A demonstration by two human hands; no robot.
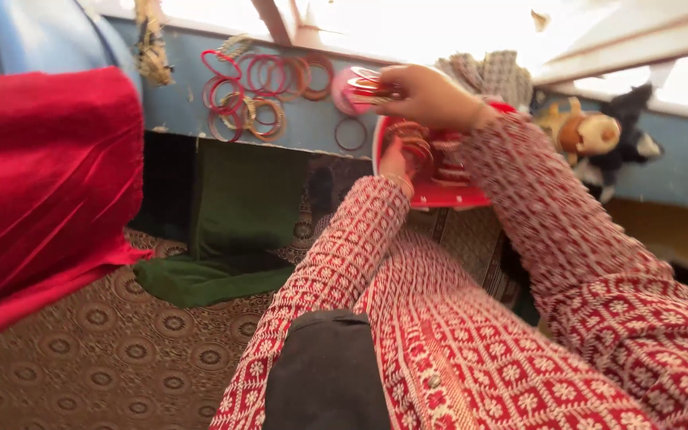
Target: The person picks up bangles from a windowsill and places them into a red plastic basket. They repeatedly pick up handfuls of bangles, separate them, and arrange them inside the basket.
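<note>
Two hands: right hand (430, 95) pinches several bangles (366, 86) over one red tray (439, 196).

**Bangles at the far ledge**

A small stack of red and gold bangles (366, 84) is pinched flat, raised above a red tray (439, 196) at the far right. The tray tilts toward the viewer and holds more red bangles (417, 143) in loose heaps. Left of it, single red and gold rings (258, 94) lie scattered along the blue ledge (177, 103).
</note>
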